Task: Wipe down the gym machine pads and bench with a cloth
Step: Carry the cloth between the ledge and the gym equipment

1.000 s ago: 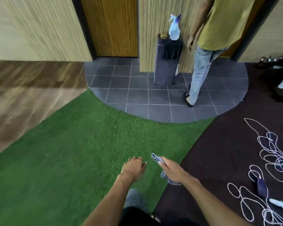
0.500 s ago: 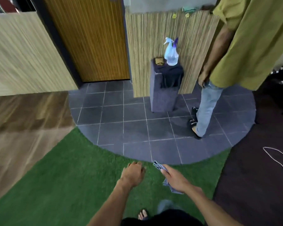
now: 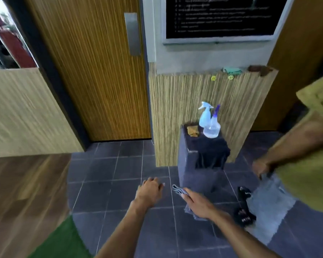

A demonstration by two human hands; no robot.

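My right hand (image 3: 199, 202) holds a grey-blue cloth (image 3: 178, 189), which sticks out past the fingers and hangs below the palm. My left hand (image 3: 150, 189) is held out beside it with loosely curled fingers and holds nothing. Straight ahead stands a dark pedestal (image 3: 196, 175) with two spray bottles, one pale blue (image 3: 205, 116) and one clear with a purple nozzle (image 3: 213, 127), and a small yellow rag (image 3: 192, 131) on top. No gym machine pad or bench is in view.
Another person in a yellow-green shirt (image 3: 309, 174) and jeans stands at the right, close to the pedestal. A wooden door (image 3: 93, 71) is at the left, a slatted wall panel (image 3: 175, 108) behind the pedestal. Grey floor tiles (image 3: 110, 183) lie underfoot, green turf (image 3: 63, 243) at the lower left.
I have walked forward off the turf onto the tiles, so the pedestal and bottles are much nearer. Both hands keep their pose, the right one still holding the cloth.
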